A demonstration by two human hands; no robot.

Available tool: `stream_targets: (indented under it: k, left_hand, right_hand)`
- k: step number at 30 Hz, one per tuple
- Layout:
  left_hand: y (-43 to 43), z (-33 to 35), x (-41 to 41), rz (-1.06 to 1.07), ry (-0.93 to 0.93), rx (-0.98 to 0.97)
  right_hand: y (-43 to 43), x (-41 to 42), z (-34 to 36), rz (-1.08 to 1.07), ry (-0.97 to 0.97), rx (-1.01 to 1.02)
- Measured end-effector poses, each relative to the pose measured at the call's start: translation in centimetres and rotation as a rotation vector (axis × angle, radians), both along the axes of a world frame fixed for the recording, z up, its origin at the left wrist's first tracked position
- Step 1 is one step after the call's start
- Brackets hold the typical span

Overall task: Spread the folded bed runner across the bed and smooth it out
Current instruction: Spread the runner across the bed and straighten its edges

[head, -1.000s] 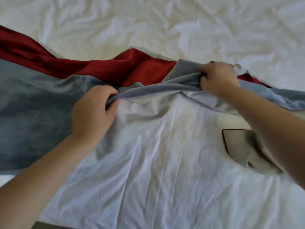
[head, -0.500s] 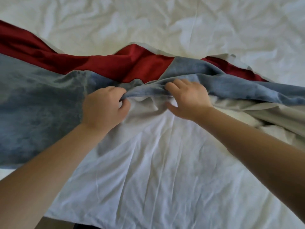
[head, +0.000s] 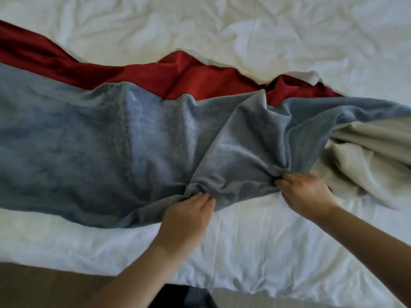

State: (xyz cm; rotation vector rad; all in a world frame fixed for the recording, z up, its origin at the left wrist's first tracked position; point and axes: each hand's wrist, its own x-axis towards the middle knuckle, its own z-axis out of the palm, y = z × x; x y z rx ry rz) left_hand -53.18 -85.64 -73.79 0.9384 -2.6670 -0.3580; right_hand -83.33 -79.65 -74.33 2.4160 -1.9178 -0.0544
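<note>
We have pulled the bed runner (head: 155, 138) open toward the near edge of the bed (head: 244, 252); left hand (head: 186, 216) and right hand (head: 304, 192) each pinch its hem; toward the bed's right, folds remain.

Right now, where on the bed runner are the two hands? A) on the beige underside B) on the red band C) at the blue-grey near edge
C: the left hand and right hand both bunch the blue-grey near edge of the bed runner, short of the red band.

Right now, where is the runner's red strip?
In the head view, the red strip runs along the far edge, from upper left toward centre-right, between the grey-blue panel and the white sheet.
</note>
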Motion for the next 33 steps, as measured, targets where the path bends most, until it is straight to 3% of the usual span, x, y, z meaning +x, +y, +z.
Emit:
stream_targets:
  k: [9,13,17,21,24,27,33]
  left_hand:
    - [5.1,0.3,1.1,-0.145,-0.005,0.280]
    - [6.5,-0.1,1.8,-0.209,-0.217,0.384]
    - [6.8,0.5,3.2,-0.208,-0.212,0.330]
    - [6.5,0.5,5.9,-0.150,-0.231,0.288]
    - [6.5,-0.6,7.8,-0.087,-0.223,0.229]
    - [6.8,-1.3,8.6,-0.078,-0.216,0.187]
    - [6.2,1.0,6.3,-0.012,-0.220,0.253]
  right_hand:
    - [10.4,2.3,5.1,-0.360,0.025,-0.068]
    - [13.3,5.2,4.1,-0.415,0.139,0.154]
    - [12.6,7.9,3.2,-0.540,0.149,0.314]
    - [9.8,11.5,4.7,-0.400,0.019,0.197]
    - [9.1,15.0,3.6,-0.233,-0.064,0.249]
    - [9.7,17.3,1.3,-0.211,-0.086,0.347]
    - [10.1,15.0,1.8,-0.105,-0.161,0.336]
